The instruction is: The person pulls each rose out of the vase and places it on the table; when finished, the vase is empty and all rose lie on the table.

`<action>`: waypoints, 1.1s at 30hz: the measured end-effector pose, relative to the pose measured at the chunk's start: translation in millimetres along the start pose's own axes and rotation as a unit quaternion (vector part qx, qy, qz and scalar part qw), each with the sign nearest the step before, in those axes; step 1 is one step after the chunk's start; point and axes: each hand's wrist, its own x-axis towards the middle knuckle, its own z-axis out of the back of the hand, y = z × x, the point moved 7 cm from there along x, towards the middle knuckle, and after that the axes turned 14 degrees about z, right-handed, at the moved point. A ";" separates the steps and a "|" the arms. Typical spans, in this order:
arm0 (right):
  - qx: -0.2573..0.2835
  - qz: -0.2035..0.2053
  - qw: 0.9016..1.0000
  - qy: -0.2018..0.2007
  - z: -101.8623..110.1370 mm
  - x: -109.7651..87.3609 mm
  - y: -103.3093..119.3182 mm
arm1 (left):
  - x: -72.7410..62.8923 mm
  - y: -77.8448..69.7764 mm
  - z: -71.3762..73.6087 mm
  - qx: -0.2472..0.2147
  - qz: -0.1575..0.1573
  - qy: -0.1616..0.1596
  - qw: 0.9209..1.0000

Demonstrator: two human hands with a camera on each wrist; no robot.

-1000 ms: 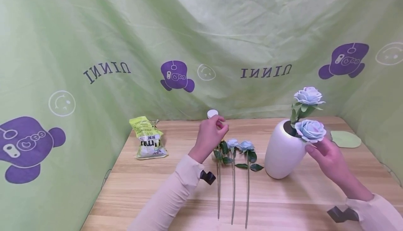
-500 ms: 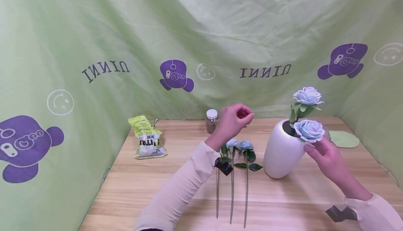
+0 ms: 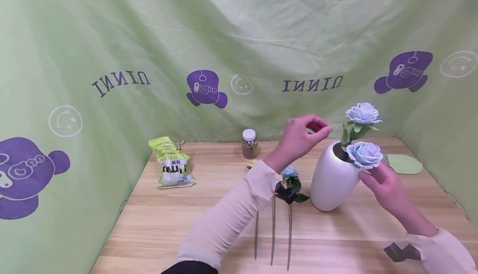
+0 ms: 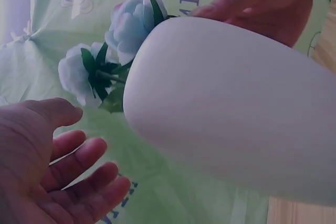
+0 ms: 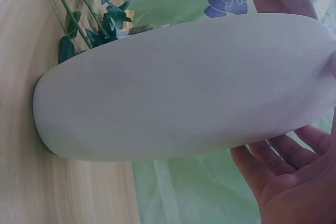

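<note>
A white vase stands at the right of the table, holding two pale blue roses, one high and one low over the rim. My right hand grips the vase's right side near the top, thumb in front; its fingers lie along the wall in the right wrist view. My left hand hovers left of the vase mouth, holding nothing. Its fingers are loosely bent and apart from the roses in the left wrist view. Three stems lie left of the vase, their flower heads partly hidden by my left forearm.
At the back stands a small jar with a white lid. A green and white packet sits at the left. The light green pad lies behind my right hand. A green printed cloth hangs around the table.
My left hand has moved right from in front of the jar toward the vase mouth, baring the jar. My right hand has stayed on the vase.
</note>
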 end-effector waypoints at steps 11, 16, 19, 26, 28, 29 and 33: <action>0.001 -0.013 1.000 0.006 -0.2 0.8 -1.8 | 16.3 -15.0 -33.3 -0.004 0.071 0.091 0.993; -0.010 -0.014 1.000 0.014 -0.3 0.9 -0.8 | 20.8 -14.7 -43.2 -0.044 0.100 0.107 0.988; 0.001 -0.011 1.000 0.010 -0.3 0.3 -1.2 | 22.4 -15.5 -47.7 -0.087 0.110 0.123 0.983; 0.044 0.003 0.999 -0.008 -0.2 -0.2 -2.2 | 24.2 -12.9 -53.1 -0.177 0.108 0.146 0.967; 0.046 0.008 0.999 -0.009 -0.2 0.4 -1.6 | 24.3 -12.3 -52.2 -0.203 0.097 0.143 0.964; 0.048 0.011 0.999 -0.010 -0.2 0.8 -1.3 | 24.4 -11.9 -51.4 -0.216 0.092 0.139 0.962; 0.041 0.016 0.999 -0.011 0.0 2.1 0.6 | 24.0 -11.7 -48.5 -0.277 0.073 0.131 0.949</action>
